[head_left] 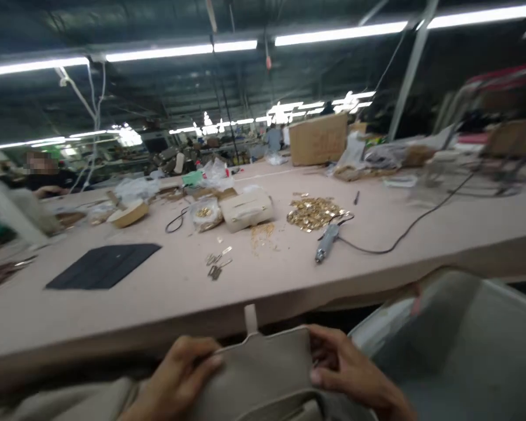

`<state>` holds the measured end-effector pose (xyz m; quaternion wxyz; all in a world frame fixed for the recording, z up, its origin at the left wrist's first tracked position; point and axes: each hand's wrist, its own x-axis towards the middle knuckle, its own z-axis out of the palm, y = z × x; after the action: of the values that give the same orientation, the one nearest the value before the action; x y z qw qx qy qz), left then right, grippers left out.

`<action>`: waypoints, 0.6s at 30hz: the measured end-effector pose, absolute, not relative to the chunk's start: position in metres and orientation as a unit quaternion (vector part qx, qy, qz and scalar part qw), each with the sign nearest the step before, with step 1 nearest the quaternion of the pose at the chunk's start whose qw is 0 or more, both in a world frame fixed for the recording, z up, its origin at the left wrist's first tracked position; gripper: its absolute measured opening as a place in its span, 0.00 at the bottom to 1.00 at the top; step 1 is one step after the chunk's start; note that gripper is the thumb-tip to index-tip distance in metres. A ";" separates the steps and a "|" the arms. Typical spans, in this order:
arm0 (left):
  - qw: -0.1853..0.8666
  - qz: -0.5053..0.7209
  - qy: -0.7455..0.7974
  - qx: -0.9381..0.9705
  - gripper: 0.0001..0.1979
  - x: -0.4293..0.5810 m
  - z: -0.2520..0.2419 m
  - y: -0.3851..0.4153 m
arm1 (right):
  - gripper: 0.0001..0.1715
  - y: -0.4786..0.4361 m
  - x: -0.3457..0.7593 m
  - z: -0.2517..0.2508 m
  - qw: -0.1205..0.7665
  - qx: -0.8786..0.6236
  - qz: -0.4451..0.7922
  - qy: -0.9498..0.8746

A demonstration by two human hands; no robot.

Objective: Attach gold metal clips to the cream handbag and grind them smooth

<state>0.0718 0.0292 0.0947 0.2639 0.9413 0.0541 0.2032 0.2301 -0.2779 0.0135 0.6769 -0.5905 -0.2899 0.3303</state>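
Pinching a grey flap (pixel 263 362), fingers (pixel 199 345) closed on its side edges, the left hand (pixel 179 374) and right hand (pixel 353 368) are holding it near, before the desk (pixel 263 275), its tab (pixel 251 320) seemingly not yet fastened.

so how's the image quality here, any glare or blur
head view: ceiling tubes glare white against a dark ceiling; head view: far lamps bloom into blotches; head view: the cardboard box is smeared, its print unreadable; head view: left hand, right hand and grey piece look slightly soft
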 end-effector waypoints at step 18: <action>0.355 0.230 0.197 0.885 0.11 0.084 0.041 0.035 | 0.25 -0.233 0.219 -0.054 0.629 -0.656 0.347 -0.232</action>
<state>0.0844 0.0349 0.0414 0.3550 0.8847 0.1965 0.2295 0.2186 -0.2334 -0.0538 0.6289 -0.6558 -0.2317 0.3475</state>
